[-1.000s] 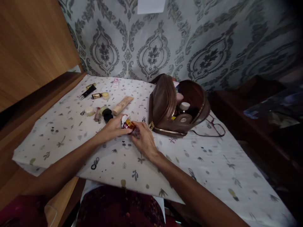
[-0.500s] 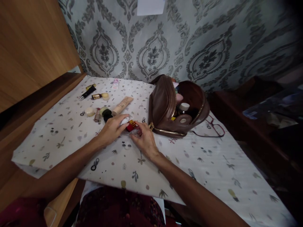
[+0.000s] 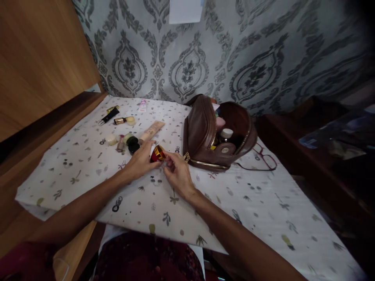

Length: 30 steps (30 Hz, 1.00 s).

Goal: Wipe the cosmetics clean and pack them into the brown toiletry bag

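Over the middle of the table, a small red container with a gold band (image 3: 157, 153) is held between both hands. My left hand (image 3: 142, 160) wraps its left side, with a bit of white showing behind the fingers. Thumb and fingertips of my right hand (image 3: 178, 171) pinch the gold end. Just left of my left hand lie a black round item (image 3: 133, 145) and a beige tube (image 3: 152, 131). To the right, a brown leather bag (image 3: 200, 128) stands unzipped, with a white-capped bottle (image 3: 226, 134) inside.
A cream jar (image 3: 111, 139) lies left of the black item. Farther back are a black tube (image 3: 109, 116), a gold-and-brown tube (image 3: 119, 121) and a small pink-and-white item (image 3: 143, 104). Glasses (image 3: 268, 162) rest right of the bag. A wooden cabinet (image 3: 43, 62) borders the left side.
The red container has tilted and shifted slightly left, so its gold end shows more. The white piece at my left fingers is now mostly hidden.
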Tool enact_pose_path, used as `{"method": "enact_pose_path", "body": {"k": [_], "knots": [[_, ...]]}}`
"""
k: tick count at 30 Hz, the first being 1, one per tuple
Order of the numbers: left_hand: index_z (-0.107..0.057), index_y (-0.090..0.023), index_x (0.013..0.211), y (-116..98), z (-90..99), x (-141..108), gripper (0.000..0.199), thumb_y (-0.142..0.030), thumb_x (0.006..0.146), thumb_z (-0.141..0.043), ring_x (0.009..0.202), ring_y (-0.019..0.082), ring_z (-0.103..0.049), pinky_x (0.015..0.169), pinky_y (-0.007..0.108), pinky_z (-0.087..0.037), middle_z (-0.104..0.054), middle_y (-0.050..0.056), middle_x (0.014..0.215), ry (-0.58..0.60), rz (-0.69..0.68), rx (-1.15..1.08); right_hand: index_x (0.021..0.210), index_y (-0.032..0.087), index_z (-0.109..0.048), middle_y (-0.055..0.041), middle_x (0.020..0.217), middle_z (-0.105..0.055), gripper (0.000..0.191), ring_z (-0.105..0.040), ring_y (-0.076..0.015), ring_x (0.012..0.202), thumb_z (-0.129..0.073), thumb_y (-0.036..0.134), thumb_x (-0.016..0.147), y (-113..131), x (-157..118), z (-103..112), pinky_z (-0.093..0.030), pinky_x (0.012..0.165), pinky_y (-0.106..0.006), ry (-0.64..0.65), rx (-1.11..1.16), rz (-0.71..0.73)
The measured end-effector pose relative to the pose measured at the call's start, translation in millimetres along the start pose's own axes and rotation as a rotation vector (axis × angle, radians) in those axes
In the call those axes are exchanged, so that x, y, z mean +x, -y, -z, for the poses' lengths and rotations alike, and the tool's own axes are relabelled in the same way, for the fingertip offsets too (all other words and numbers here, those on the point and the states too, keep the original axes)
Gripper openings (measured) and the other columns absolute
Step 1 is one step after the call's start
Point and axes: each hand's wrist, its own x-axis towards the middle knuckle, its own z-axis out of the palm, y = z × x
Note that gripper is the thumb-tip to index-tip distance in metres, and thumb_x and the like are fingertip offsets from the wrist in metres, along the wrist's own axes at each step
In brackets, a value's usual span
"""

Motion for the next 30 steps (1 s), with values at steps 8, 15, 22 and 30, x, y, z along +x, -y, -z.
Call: {"method": "enact_pose_path", "body": {"k": [8, 15, 22, 30], "knots": [[-0.057, -0.014, 0.117, -9, 7.1, 4, 0.054, -0.041, 0.074, -0.077, 0.103, 0.025, -0.064, 0.092, 0.036, -0.051, -0.069, 0.008, 0.110, 0.134, 0.136, -0.616, 0.137, 0.015, -0.052, -0.0142, 0.119, -0.067, 0.059, -0.066, -0.0244, 0.104, -0.064, 0.041, 0.086, -12, 3, -3, -0.053, 0.094, -0.044, 0.011, 0.275, -0.170], [-0.054, -0.015, 0.131, -8, 8.7, 2, 0.061, -0.045, 0.081, -0.071, 0.109, 0.026, -0.065, 0.096, 0.037, -0.052, -0.069, 0.010, 0.120, 0.153, 0.144, -0.598, 0.137, 0.013, -0.049, -0.0128, 0.115, -0.069, 0.079, -0.068, -0.0226, 0.100, -0.079, 0.045, 0.071, -12, 10, -2, -0.054, 0.093, -0.040, 0.060, 0.436, -0.330], [-0.057, -0.016, 0.136, -19, 16.1, -3, 0.044, -0.036, 0.099, -0.047, 0.129, 0.026, -0.055, 0.111, 0.039, -0.043, -0.059, 0.012, 0.140, 0.160, -0.225, -0.251, 0.107, 0.019, -0.060, -0.0023, 0.091, -0.067, 0.050, -0.064, -0.0177, 0.081, -0.080, 0.034, 0.065, -4, 10, 1, -0.054, 0.075, -0.032, 0.035, 0.389, -0.294], [-0.047, -0.020, 0.146, -10, 5.8, -3, 0.045, -0.019, 0.102, -0.038, 0.144, 0.020, -0.041, 0.120, 0.041, -0.034, -0.051, 0.011, 0.150, 0.062, -0.575, -0.081, 0.095, 0.021, -0.065, 0.0019, 0.094, -0.068, 0.048, -0.063, -0.0137, 0.082, -0.085, 0.019, 0.052, -1, 15, 1, -0.052, 0.076, -0.025, -0.141, 0.934, -0.494]]}}
